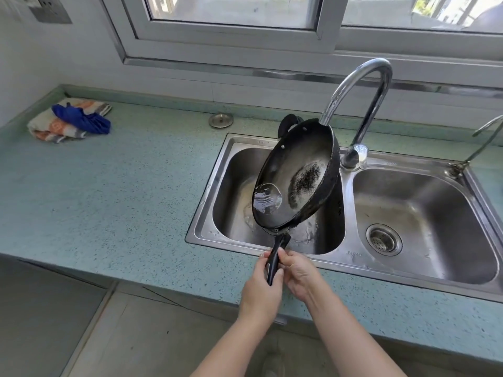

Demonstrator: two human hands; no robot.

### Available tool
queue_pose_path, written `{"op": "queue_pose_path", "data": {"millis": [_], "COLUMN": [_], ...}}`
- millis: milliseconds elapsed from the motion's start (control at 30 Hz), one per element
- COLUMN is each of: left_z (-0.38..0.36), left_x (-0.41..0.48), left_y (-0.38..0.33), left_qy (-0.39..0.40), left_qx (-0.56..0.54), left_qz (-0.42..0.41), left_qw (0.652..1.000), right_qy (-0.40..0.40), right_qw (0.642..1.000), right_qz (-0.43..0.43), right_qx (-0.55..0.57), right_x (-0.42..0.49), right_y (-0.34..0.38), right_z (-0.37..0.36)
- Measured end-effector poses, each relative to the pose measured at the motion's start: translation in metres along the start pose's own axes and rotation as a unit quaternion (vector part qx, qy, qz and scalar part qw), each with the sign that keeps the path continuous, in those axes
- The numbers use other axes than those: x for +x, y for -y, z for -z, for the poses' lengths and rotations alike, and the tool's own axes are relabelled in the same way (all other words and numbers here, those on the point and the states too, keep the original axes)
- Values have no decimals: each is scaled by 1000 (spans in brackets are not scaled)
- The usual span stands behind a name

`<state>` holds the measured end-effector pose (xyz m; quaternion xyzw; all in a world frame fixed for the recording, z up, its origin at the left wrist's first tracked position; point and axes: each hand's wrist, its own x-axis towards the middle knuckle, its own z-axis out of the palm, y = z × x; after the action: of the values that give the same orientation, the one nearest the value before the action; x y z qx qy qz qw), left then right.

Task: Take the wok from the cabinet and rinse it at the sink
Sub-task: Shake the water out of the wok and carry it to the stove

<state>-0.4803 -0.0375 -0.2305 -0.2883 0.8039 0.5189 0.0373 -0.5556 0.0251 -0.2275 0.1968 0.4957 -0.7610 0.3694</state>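
A: Right, largest first. What filled the view?

B: Teal speckled countertop [122, 191], running left to right under an aluminium-framed window [231, 36]. Set into it, right of centre, was a stainless double sink [353, 261].

A: And the wok?

B: Black wok [299, 164] held in the air over the left basin [234, 186]. It was tilted steeply, its inside facing left and toward the camera. The far rim sat just in front of the gooseneck faucet [364, 85]. The spout end was hidden behind that rim, so I could not tell whether water ran. A small pool of water [266, 198] lay at the low left side of the bowl. A rough black speckled patch [306, 176] sat beside it, nearer the middle.

A: Grip?

B: Both hands were on the long black handle [275, 257], which pointed down toward the person. Left hand [260, 289] was wrapped round its lower end. Right hand [298, 273] closed on it from the right, thumb near the top. Fingers were curled tight on both.

A: Smaller items?

B: Folded striped towel [51, 129] at the far left of the counter, with a blue cloth [84, 118] lying on it. A thin second tap [484, 131] stood at the sink's right edge. Right basin [435, 213] had a round drain strainer [383, 239]. A round metal lid [221, 120] lay on the counter behind the left basin, apart from the sink.
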Motion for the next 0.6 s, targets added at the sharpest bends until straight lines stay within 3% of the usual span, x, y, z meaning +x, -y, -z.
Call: {"op": "queue_pose_path", "data": {"millis": [333, 600], "left_z": [2, 11], "left_x": [4, 0], "left_y": [8, 5], "left_qy": [58, 113], "left_qx": [-192, -239], "left_qz": [107, 120], "left_qw": [974, 957], "right_qy": [-2, 15], "right_qw": [997, 995], "right_qz": [15, 15], "right_qx": [-75, -93], "right_x": [0, 3], "right_y": [1, 4], "right_z": [5, 10]}}
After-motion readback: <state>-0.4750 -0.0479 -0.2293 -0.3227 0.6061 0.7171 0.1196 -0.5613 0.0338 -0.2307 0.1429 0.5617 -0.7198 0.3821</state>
